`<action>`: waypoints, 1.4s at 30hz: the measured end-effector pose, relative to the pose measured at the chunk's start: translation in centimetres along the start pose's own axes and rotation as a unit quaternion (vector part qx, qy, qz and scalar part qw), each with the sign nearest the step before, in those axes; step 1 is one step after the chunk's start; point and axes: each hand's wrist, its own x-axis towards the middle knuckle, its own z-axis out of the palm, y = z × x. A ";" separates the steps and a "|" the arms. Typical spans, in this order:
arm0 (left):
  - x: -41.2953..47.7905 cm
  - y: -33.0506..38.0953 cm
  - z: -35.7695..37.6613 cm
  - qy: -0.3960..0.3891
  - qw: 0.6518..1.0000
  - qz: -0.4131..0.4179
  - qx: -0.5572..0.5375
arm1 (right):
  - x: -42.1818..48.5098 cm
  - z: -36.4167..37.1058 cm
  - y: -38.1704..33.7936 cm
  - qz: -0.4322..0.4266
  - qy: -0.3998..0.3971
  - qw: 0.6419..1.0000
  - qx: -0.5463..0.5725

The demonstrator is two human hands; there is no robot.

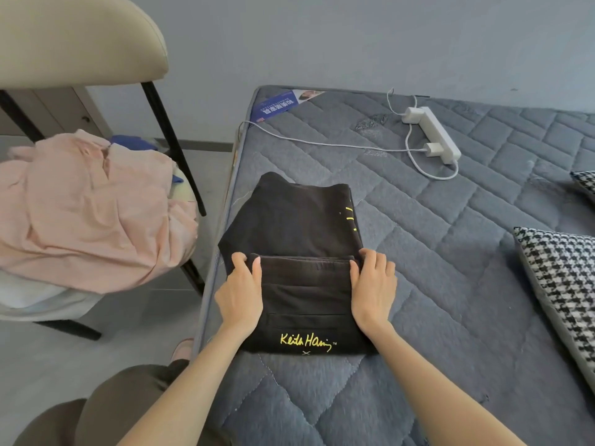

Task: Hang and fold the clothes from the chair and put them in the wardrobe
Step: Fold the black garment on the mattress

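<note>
Black garment (299, 226), folded, yellow script lettering

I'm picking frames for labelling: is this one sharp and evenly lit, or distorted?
Head view: soft even light, faint shadows, no glare; black garment shows legible folds and yellow lettering; left hand and right hand look sharp; wide-angle lens bows the mattress edge and chair.

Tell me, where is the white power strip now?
In the head view, the white power strip lies upper right on the grey mattress, beyond the black garment.
</note>
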 end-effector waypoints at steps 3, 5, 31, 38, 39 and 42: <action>-0.8 0.7 -0.6 0.074 0.996 0.057 -0.004 | -0.9 -0.8 -0.9 -0.093 0.075 0.993 0.015; -2.3 1.1 -0.8 0.116 0.982 0.146 0.012 | -2.5 -1.3 -2.0 -0.172 0.059 0.979 0.090; -4.5 -7.0 -3.7 -0.170 0.839 0.460 0.237 | -5.0 -4.7 5.3 -0.444 -0.257 0.842 -0.167; -4.6 -5.9 -6.1 -0.219 0.830 0.436 0.269 | -5.8 -6.5 4.0 -0.402 -0.292 0.845 -0.200; -4.8 -5.8 -6.7 -0.237 0.838 0.415 0.262 | -5.7 -7.1 3.7 -0.384 -0.305 0.851 -0.189; -5.3 -6.0 -8.2 -0.247 0.882 0.354 0.189 | -5.3 -8.9 3.1 -0.347 -0.317 0.872 -0.138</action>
